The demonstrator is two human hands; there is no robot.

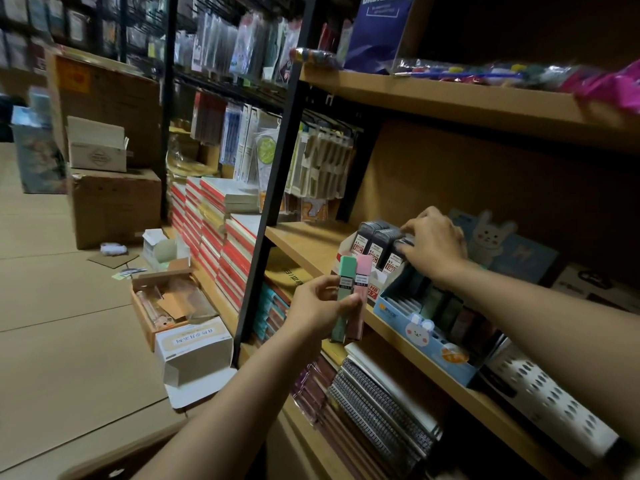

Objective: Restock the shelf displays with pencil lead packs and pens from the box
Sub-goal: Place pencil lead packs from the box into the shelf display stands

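Note:
My left hand (317, 304) grips two pencil lead packs, a green one (343, 299) and a pink one (360, 297), held upright in front of the wooden shelf (311, 247). My right hand (434, 242) reaches onto that shelf, and its fingers pinch a dark lead pack (398, 252) at the right end of a row of black lead packs (375, 239) standing in a white display box (346, 249). A light blue display tray (415, 323) with a bunny print sits just right of it and holds more coloured packs.
On the floor at left lie an open white carton (192, 351), a shallow cardboard box of items (166, 299) and stacked brown cartons (114, 206). Notebooks (221, 223) are stacked under a black rack post (273, 188). Spiral notebooks (377, 400) fill the lower shelf.

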